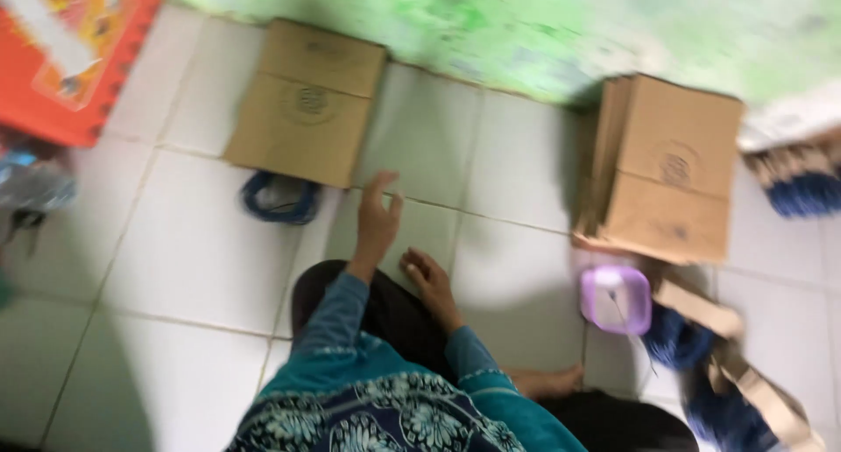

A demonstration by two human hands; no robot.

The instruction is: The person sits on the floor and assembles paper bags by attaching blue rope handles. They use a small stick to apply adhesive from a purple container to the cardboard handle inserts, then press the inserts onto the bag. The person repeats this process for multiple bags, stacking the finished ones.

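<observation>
I sit on a white tiled floor [184, 242] in teal sleeves and dark trousers. My left hand [377, 220] is raised with fingers spread, hovering just below a brown paper bag [307, 102] that lies flat with blue cord handles [280, 198]. My right hand [429, 281] rests low by my knee, fingers loosely curled, holding nothing that I can see. The picture is blurred by motion.
A stack of brown paper bags [670, 167] leans against the green wall [526, 23] at the right. A small lilac lidded box [616, 299], blue cord bundles [674, 338] and paper strips [753, 382] lie right. An orange mat [70, 49] is upper left.
</observation>
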